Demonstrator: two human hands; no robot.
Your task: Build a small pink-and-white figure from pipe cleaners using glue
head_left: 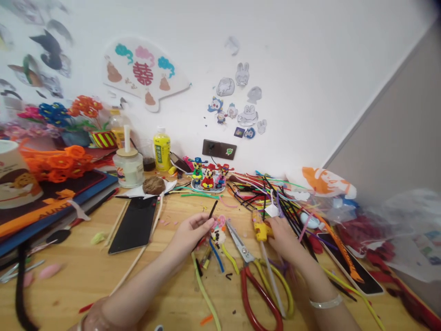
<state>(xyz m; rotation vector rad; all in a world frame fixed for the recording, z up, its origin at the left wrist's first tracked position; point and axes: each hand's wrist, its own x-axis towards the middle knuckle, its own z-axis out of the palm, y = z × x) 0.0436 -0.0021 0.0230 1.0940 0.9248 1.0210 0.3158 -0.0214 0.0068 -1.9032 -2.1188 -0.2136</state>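
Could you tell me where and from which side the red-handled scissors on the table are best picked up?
Probably by the red loop handles of the scissors, coming from the near edge of the table: the loops lie toward the person, between the left hand and right hand, while the blades point away.

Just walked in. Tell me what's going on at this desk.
A person sits at a wooden desk littered with pipe cleaners. The left hand pinches a short black pipe cleaner above a small pipe-cleaner figure. The right hand grips a yellow glue gun. Red-handled scissors lie between the forearms, untouched.
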